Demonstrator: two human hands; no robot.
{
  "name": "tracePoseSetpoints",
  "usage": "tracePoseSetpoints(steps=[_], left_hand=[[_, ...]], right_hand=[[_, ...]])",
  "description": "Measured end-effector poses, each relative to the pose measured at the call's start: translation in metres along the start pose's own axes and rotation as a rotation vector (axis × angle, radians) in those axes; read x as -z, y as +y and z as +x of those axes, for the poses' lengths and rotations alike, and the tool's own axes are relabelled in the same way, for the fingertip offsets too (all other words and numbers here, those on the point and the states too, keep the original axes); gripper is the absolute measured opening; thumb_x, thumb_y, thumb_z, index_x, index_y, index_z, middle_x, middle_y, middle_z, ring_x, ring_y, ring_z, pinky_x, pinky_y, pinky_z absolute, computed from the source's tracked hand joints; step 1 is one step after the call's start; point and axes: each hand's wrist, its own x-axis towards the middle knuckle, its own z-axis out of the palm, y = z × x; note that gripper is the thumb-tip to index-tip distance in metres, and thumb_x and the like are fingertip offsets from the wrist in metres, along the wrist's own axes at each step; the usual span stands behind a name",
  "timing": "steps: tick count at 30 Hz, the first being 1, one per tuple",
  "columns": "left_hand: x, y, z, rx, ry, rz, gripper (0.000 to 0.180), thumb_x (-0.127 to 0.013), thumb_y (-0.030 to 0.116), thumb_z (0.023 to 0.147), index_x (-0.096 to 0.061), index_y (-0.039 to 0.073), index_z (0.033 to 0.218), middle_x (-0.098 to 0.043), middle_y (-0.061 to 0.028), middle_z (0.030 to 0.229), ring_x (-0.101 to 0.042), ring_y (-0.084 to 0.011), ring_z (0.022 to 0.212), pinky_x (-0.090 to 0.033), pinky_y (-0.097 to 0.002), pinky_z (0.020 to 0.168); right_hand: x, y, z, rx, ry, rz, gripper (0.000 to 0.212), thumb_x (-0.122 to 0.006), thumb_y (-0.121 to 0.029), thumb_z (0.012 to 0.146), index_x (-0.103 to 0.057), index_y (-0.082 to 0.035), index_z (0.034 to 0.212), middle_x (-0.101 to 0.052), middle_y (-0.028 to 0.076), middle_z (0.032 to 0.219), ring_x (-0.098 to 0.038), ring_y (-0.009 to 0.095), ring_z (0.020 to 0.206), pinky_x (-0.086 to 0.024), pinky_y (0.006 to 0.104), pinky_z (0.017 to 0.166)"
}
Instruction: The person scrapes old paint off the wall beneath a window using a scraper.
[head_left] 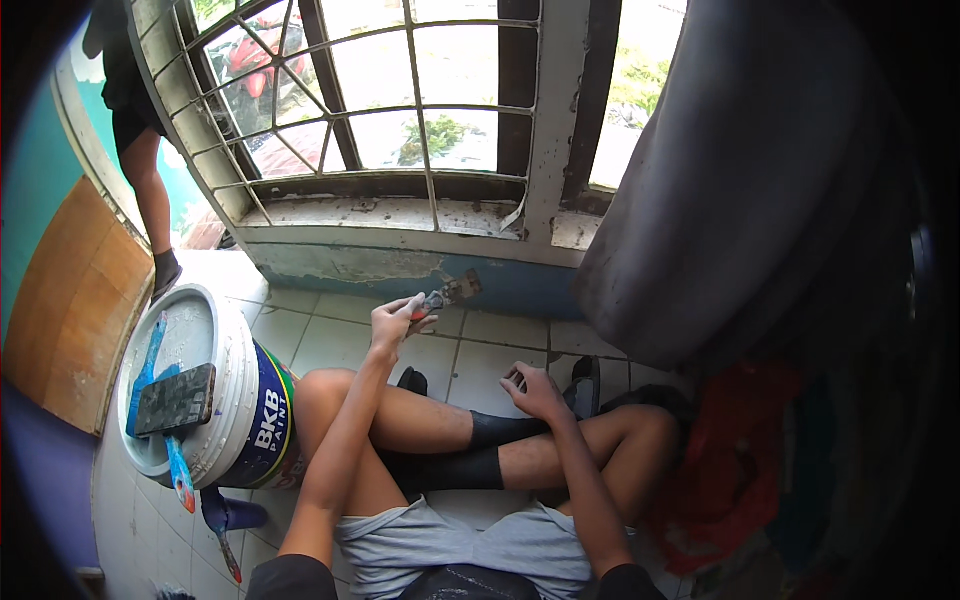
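My left hand (pixel 392 325) is closed round the red and black handle of a scraper (pixel 432 303). The scraper's blade lies against the low blue wall under the window, at a patch of bare, chipped plaster (pixel 462 287). Peeling paint (pixel 370 264) shows along the wall to its left. Over my crossed legs, near a dark sandal (pixel 583 387), hovers my right hand (pixel 535 388). Its fingers are loosely bent and somewhat apart, and I see nothing in them.
At my left stands a paint bucket (pixel 232 385); a phone (pixel 177 400) and a blue-stained brush (pixel 181 474) lie on its lid. Beside it is a purple container (pixel 240 511). A grey curtain (pixel 700 190) hangs at right. Another person's leg (pixel 148 190) is at far left, near the barred window (pixel 415 110).
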Motion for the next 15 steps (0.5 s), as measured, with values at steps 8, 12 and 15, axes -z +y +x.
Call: tracePoseSetpoints(steps=[8,12,15], left_hand=[[-0.004,-0.013,-0.011,0.432,-0.356,-0.162,0.032,-0.066,0.016,0.095,-0.059,-0.007,0.116,-0.068,-0.0144,0.1,-0.071,-0.0239,0.094,-0.063,-0.0238,0.074],[-0.011,-0.009,-0.021,0.399,-0.509,0.239,0.041,-0.068,0.018,0.092,-0.058,0.007,0.131,-0.07,-0.007,0.104,-0.071,-0.016,0.089,-0.056,-0.0223,0.063],[-0.028,-0.012,-0.035,-0.112,-0.328,0.699,0.037,-0.067,0.022,0.09,-0.066,0.006,0.124,-0.074,-0.0126,0.098,-0.073,-0.0245,0.087,-0.056,-0.035,0.071]], right_hand=[[0.007,-0.008,0.0,-0.019,-0.008,0.026,0.026,-0.07,-0.023,0.087,-0.066,0.0,0.098,-0.071,0.02,0.086,-0.07,0.035,0.084,-0.053,0.0414,0.076],[0.009,-0.007,-0.004,-0.027,-0.007,0.022,0.025,-0.07,-0.023,0.086,-0.066,-0.001,0.097,-0.071,0.021,0.086,-0.07,0.036,0.085,-0.054,0.0421,0.077],[0.01,-0.006,-0.003,-0.034,0.002,0.029,0.025,-0.071,-0.023,0.086,-0.066,-0.001,0.097,-0.071,0.021,0.086,-0.07,0.036,0.085,-0.054,0.0423,0.076]])
